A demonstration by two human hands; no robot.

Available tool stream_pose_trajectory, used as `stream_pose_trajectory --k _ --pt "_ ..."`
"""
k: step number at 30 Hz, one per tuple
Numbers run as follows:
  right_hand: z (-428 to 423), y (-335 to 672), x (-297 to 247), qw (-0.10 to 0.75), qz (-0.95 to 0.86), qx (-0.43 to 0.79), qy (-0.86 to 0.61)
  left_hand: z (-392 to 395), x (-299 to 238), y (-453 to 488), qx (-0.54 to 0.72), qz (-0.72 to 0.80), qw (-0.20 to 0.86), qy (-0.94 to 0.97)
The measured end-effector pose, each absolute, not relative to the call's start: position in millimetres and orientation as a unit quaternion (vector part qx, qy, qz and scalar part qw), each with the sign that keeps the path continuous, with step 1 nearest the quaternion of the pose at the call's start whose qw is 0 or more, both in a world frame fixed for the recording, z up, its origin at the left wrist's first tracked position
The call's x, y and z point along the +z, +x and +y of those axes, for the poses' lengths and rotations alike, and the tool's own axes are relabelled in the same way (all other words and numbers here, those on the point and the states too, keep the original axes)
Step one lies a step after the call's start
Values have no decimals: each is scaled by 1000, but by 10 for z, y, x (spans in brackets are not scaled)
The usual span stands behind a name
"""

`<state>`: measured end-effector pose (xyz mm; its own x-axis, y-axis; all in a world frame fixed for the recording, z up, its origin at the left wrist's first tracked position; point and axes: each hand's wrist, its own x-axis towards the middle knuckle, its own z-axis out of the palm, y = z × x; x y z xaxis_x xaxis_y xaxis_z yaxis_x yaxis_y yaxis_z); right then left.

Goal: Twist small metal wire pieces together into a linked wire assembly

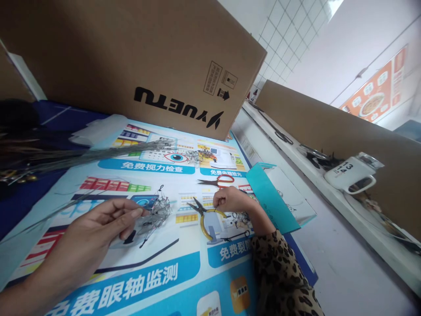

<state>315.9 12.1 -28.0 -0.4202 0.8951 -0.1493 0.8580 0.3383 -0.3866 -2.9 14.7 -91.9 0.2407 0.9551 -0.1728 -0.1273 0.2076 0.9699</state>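
My left hand [98, 228] reaches across a printed poster [138, 272] with its fingers pinched at a tangled clump of thin wire pieces [156, 213]. My right hand [230, 199], in a leopard-print sleeve, is closed in a loose fist just above yellow-handled pliers [205, 217] lying on the poster. What its fingers hold is too small to make out. Red-handled scissors [219, 181] lie a little beyond the right hand.
A big cardboard box [138, 57] stands at the back. Long thin wires [82, 156] fan out at the left. A teal card [269, 197] leans at the poster's right edge. A white mug [351, 175] sits on a white ledge at the right.
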Motion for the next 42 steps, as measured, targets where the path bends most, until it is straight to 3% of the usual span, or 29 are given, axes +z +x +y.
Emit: stream_pose_trajectory --k 5,26,37,42 --pt "150 3146 -287 58 -799 173 -574 154 -939 -34 415 445 641 468" --pt "96 3496 -111 -121 -784 152 -590 146 -884 -26 413 451 648 454" --pt "29 3382 113 -48 -790 195 -579 151 -898 -40 411 455 647 454" --pt "-5 3345 200 83 -772 247 -580 149 -879 -23 408 460 644 454"
